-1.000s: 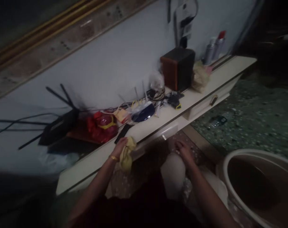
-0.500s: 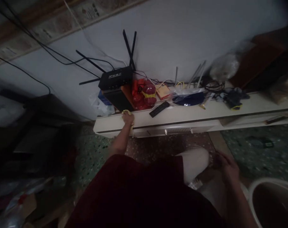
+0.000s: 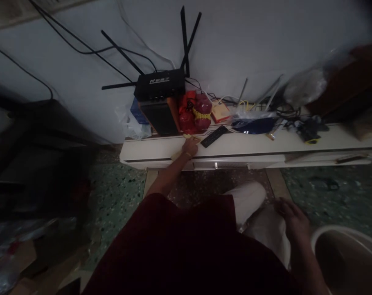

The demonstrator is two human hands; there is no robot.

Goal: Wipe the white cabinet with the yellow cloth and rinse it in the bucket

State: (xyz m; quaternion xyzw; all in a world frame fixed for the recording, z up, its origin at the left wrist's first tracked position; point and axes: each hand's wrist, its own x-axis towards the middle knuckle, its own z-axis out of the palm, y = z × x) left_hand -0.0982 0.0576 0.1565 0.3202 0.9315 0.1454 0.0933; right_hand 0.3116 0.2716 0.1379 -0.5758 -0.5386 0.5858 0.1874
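While the wall fills the back of the view, the long cream surface (image 3: 250,145) runs left to right beneath it, low to the floor and crowded along its rear edge; a white basin (image 3: 342,241) shows at the lower right, partly cut off by the frame; a dark speaker box (image 3: 159,116) stands on the surface with a black router (image 3: 159,84) on top, its antennas spread upward; just right of the box sits a red ornament (image 3: 195,112) bound with a yellow band, then a small yellow-and-red box (image 3: 220,112), a dark blue device (image 3: 253,126) and a tangle of black cables (image 3: 305,125); a black remote control (image 3: 214,136) lies flat, its long axis slanting from near-left to far-right. The left hand (image 3: 190,146) reaches out to the surface at the end of a straight arm and is clenched on a yellow cloth (image 3: 186,141), pressing it down just in front of the red ornament; the cloth shows at the fingertips and again beneath the wrist. The remote lies just to the right of that hand, close but apart from it, and the left hand is far the nearer of the two. The right hand (image 3: 291,219) rests near the knee, well away from the surface, fingers loosely curled and grasping nothing that can be made out.
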